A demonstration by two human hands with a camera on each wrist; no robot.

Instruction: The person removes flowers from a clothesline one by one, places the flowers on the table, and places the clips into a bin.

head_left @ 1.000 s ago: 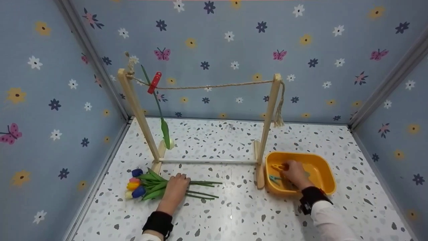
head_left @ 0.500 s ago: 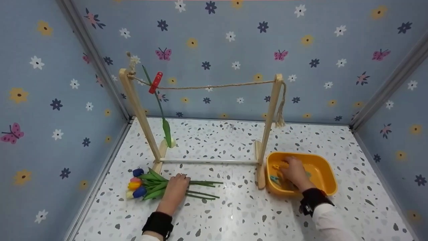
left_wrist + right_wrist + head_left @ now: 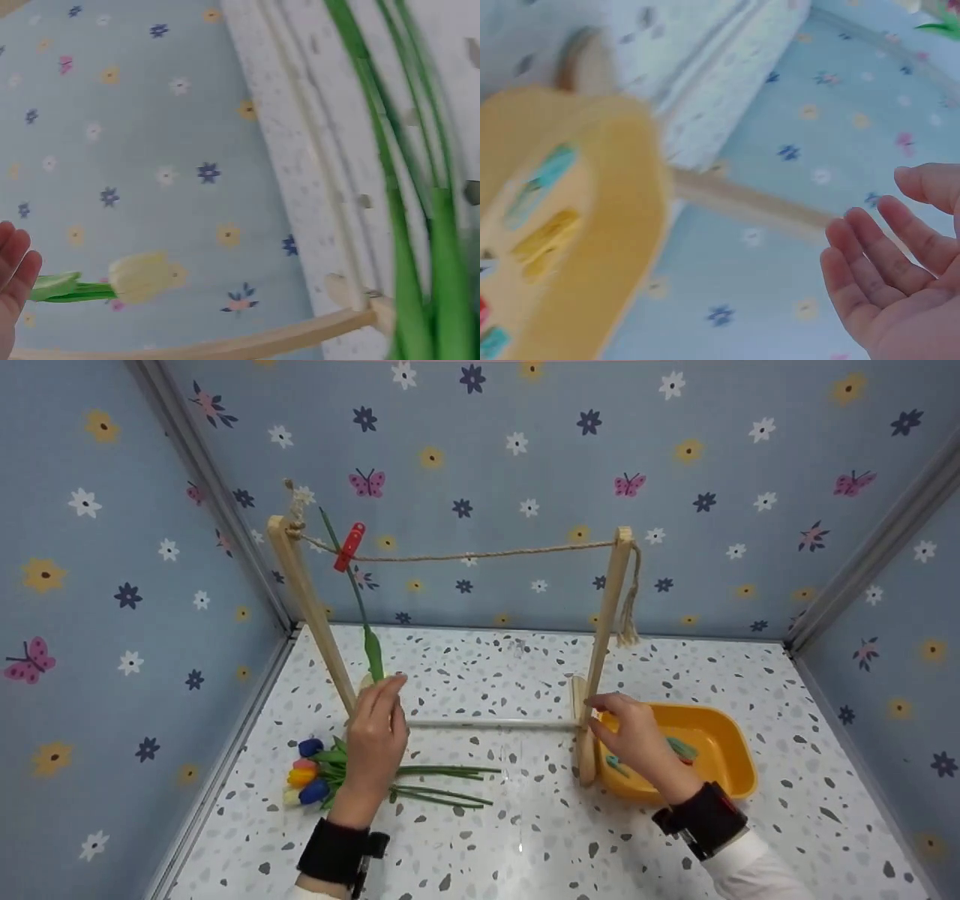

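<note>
My left hand [image 3: 377, 731] is raised over the tulip bunch [image 3: 313, 790], fingers extended and holding nothing. In the head view its fingertips overlap the lower end of a hanging tulip [image 3: 373, 646]; the left wrist view shows that tulip's cream-white bloom [image 3: 141, 276] just beyond the fingers. A red clothespin [image 3: 349, 547] fixes the stem to a rope [image 3: 480, 555]. My right hand [image 3: 637, 742] hovers at the left side of the yellow basin [image 3: 742, 750], beside the wooden post [image 3: 609, 615]. Its fingers are spread and loosely bent around nothing.
Inside the basin lie teal [image 3: 541, 184], yellow [image 3: 546, 241] and red clothespins. The rope spans the right post and a left post [image 3: 319, 622], joined low down by a white bar [image 3: 487, 724]. Flower-patterned walls enclose the speckled table [image 3: 570, 847].
My left hand has lifted off the tulip stems and moved up toward the hanging tulip. My right hand has left the yellow clothespin in the basin and come up and left.
</note>
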